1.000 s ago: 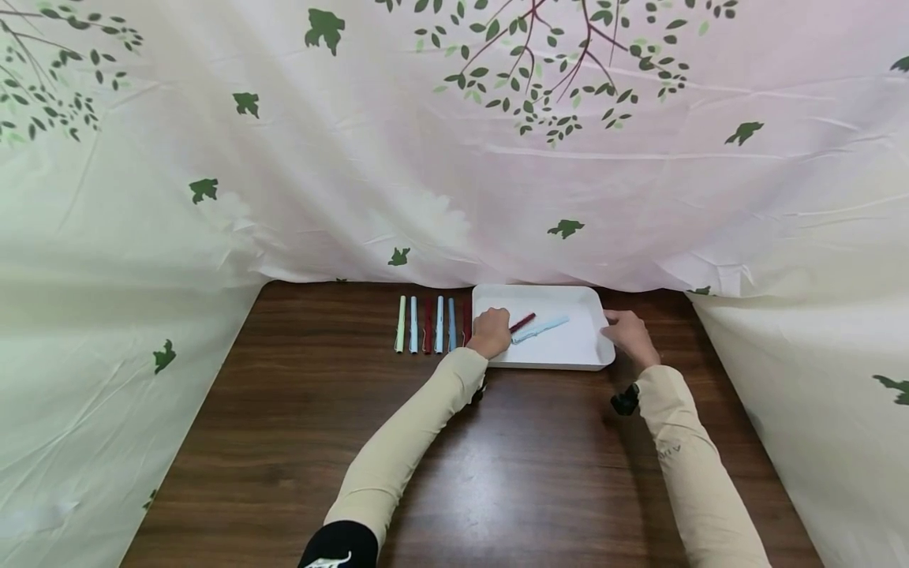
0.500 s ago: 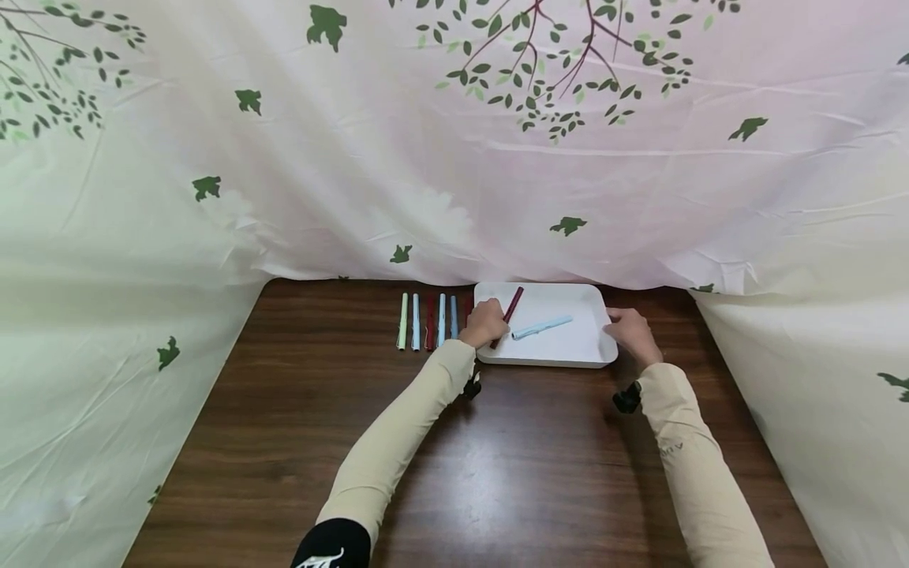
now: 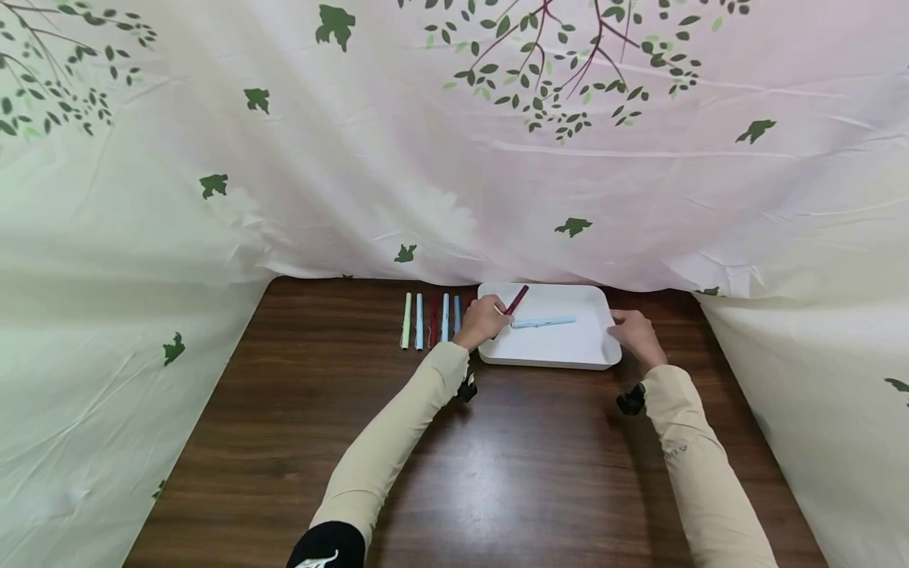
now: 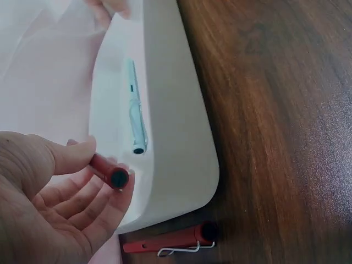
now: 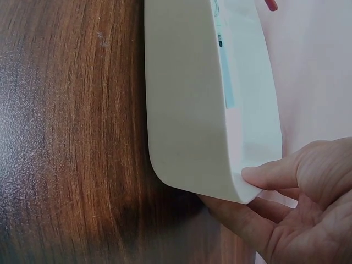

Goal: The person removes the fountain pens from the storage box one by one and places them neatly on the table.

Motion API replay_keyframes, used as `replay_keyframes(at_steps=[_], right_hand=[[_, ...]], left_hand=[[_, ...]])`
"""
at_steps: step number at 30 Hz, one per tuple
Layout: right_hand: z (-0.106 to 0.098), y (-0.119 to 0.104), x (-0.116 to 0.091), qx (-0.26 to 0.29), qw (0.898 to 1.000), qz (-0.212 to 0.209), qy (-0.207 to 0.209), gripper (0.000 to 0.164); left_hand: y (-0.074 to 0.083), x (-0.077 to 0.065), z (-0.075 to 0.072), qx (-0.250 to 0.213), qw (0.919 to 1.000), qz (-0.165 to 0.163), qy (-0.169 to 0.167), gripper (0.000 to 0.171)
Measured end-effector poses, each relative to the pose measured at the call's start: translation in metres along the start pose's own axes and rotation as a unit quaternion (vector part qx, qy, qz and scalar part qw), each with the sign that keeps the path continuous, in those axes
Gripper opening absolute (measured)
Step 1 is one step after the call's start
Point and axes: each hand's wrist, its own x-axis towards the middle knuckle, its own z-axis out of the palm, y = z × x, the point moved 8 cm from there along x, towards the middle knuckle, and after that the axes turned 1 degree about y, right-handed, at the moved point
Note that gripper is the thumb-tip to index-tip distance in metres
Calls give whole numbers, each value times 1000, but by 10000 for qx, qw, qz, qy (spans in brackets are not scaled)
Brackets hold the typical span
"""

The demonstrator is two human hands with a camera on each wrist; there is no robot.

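My left hand (image 3: pixel 483 319) pinches a dark red pen (image 3: pixel 518 300) between thumb and fingers above the left part of a white tray (image 3: pixel 561 353). The left wrist view shows the held pen's dark round end (image 4: pixel 119 177) facing the camera. Inside the tray lies a light blue pen (image 3: pixel 544 323), apart from both hands. At the tray's right end, my right hand (image 3: pixel 635 335) grips the wall; its thumb (image 5: pixel 269 175) is on the inner side and its fingers are outside and under the rim.
Left of the tray, several pens lie in a row on the brown table (image 3: pixel 454 473): light green (image 3: pixel 405 321), light blue (image 3: pixel 419 322), dark red (image 3: pixel 433 319), another light blue (image 3: pixel 445 315), blue (image 3: pixel 457 312). Another red pen (image 4: pixel 170 240) lies beside the tray. A patterned curtain (image 3: pixel 341 173) hangs behind.
The dark red pen in my left hand has swung to a steeper slant, and the hand has shifted slightly left. The light blue pen in the tray has turned flatter. My right hand stays at the tray's end.
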Motion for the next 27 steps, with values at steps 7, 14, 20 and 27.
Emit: replay_keyframes(at_steps=[7,14,20,27], right_hand=[[-2,2,-2,73,9999,2,-95,53],[-2,2,-1,99,9999,-1,-29,52],[-1,1,-1,206,9997,-30,-83,51],[2,3,-2,290,9994,115,-132,52]], left_hand=[[8,-2,-11,196,9991,176,344,17],[9,-6,-22,76,9957,524,758,18],[1,-9,-34,-416,9961,469,620,22],[-27,-4,-32,-1748,9841,-279,-122,25]])
